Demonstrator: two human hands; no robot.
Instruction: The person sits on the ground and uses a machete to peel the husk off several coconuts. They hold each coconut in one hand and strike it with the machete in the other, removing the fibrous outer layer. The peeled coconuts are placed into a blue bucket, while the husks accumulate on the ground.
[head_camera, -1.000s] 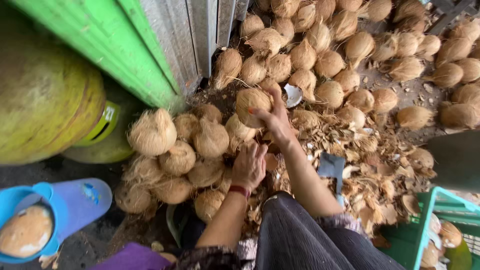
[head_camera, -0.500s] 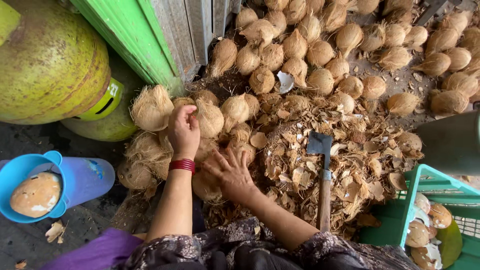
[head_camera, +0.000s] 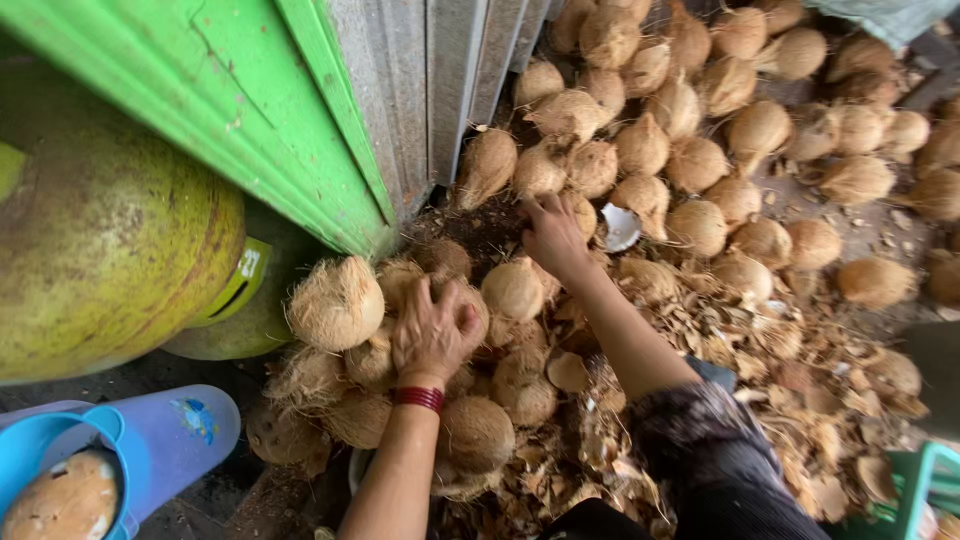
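Note:
My left hand (head_camera: 432, 332), with a red band at the wrist, rests palm-down on a husked coconut (head_camera: 462, 305) in the near pile by the green board. Beside it lies a bigger fibrous coconut (head_camera: 336, 303). My right hand (head_camera: 553, 233) reaches further out, fingers spread against the dark ground at the foot of the far coconut heap (head_camera: 700, 120), close to a coconut (head_camera: 487, 165) leaning on the metal wall. Whether the right hand grips anything I cannot tell. A round coconut (head_camera: 513, 290) sits between my two arms.
A green-painted board (head_camera: 260, 120) and corrugated metal wall (head_camera: 450, 70) stand at left. Two yellow-green gas cylinders (head_camera: 100, 250) sit below them. A blue plastic jug (head_camera: 150, 440) holds a coconut. Husk scraps (head_camera: 800, 400) cover the ground; a green crate edge (head_camera: 915, 490) shows bottom right.
My right hand has moved from the husk scraps up to the base of the far heap. My left hand has shifted right onto another coconut. The view has tilted, hiding the chopping tool.

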